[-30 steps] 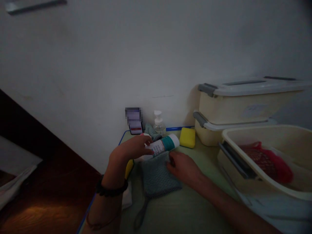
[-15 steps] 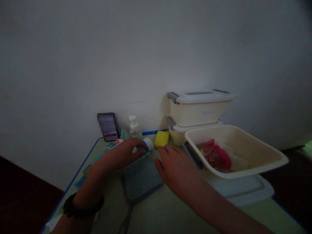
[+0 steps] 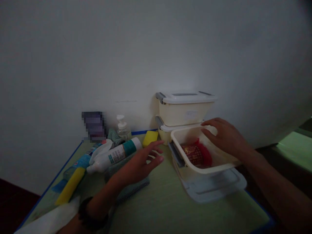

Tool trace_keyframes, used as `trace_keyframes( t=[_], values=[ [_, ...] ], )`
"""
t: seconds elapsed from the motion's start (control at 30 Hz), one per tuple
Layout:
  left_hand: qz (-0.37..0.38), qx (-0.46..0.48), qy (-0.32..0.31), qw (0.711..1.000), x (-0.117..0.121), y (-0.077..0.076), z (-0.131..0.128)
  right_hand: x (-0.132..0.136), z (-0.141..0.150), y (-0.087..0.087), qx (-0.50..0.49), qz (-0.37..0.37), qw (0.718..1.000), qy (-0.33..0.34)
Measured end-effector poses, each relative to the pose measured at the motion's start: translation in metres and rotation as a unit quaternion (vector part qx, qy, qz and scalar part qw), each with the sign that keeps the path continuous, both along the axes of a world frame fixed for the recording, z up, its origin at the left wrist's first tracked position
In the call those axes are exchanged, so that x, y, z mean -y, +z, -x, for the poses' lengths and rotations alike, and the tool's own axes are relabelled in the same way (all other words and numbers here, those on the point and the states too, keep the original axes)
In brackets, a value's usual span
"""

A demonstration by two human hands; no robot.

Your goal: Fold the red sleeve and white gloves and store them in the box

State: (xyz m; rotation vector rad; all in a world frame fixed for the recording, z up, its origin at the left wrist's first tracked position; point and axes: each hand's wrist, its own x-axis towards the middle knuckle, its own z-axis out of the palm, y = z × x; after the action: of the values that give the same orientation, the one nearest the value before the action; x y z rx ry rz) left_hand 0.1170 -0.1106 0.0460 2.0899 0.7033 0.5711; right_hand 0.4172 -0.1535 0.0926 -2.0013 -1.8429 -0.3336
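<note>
My left hand (image 3: 143,162) hovers over the table with its fingers apart and nothing in it. Partly under that arm lies a grey-green mesh cloth (image 3: 136,187). A white bottle with a teal band (image 3: 118,156) rests on its side left of the hand. My right hand (image 3: 223,135), fingers spread and holding nothing, is above the far right part of an open cream bin (image 3: 209,170). Inside the bin sits a red package with gold print (image 3: 196,155). Whether the right hand touches the rim, I cannot tell.
Two lidded cream boxes (image 3: 186,112) are stacked by the wall. A loose lid (image 3: 216,190) lies under the bin. On the left are a blue spray bottle (image 3: 75,170), a yellow roll-shaped item (image 3: 70,187) and a pump bottle (image 3: 123,130). A yellow sponge (image 3: 150,139) lies behind.
My right hand has moved from the cloth to over the bin. My left hand has come away from the white bottle and shifted right. The view has turned slightly right.
</note>
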Motion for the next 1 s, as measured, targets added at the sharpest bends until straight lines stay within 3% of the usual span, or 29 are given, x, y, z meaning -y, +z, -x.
trace_keyframes(
  t=[0.1, 0.27, 0.43, 0.6, 0.67, 0.77, 0.83, 0.87, 0.93, 1.0],
  values=[
    [0.055, 0.021, -0.025, 0.998, 0.005, -0.006, -0.006, 0.004, -0.041, -0.007, -0.043, 0.048, 0.993, -0.096],
    [0.13, 0.049, -0.07, 0.988, 0.008, -0.017, -0.014, 0.008, -0.078, -0.022, -0.13, 0.124, 0.974, -0.14],
    [0.218, 0.11, -0.095, 0.965, 0.012, -0.02, -0.023, 0.01, -0.072, -0.019, -0.203, 0.156, 0.961, -0.106],
    [0.32, 0.228, -0.039, 0.919, 0.015, -0.021, -0.033, 0.023, -0.05, 0.006, -0.271, 0.177, 0.944, -0.059],
    [0.316, 0.253, 0.003, 0.914, 0.013, -0.012, -0.032, 0.026, -0.041, 0.019, -0.291, 0.171, 0.939, -0.061],
    [0.292, 0.254, 0.039, 0.921, 0.006, 0.015, -0.015, 0.028, -0.022, 0.036, -0.322, 0.164, 0.93, -0.064],
    [0.234, 0.189, 0.107, 0.948, 0.0, 0.037, 0.01, 0.026, -0.003, 0.042, -0.367, 0.179, 0.912, -0.037],
    [0.206, 0.152, 0.118, 0.959, -0.003, 0.047, 0.026, 0.023, 0.008, 0.042, -0.428, 0.194, 0.883, -0.002],
    [0.162, 0.086, 0.097, 0.978, -0.009, 0.062, 0.06, 0.018, 0.033, 0.041, -0.486, 0.204, 0.848, 0.064],
    [0.073, -0.007, 0.107, 0.992, -0.013, 0.07, 0.093, 0.011, 0.057, 0.034, -0.493, 0.221, 0.837, 0.082]
  ],
)
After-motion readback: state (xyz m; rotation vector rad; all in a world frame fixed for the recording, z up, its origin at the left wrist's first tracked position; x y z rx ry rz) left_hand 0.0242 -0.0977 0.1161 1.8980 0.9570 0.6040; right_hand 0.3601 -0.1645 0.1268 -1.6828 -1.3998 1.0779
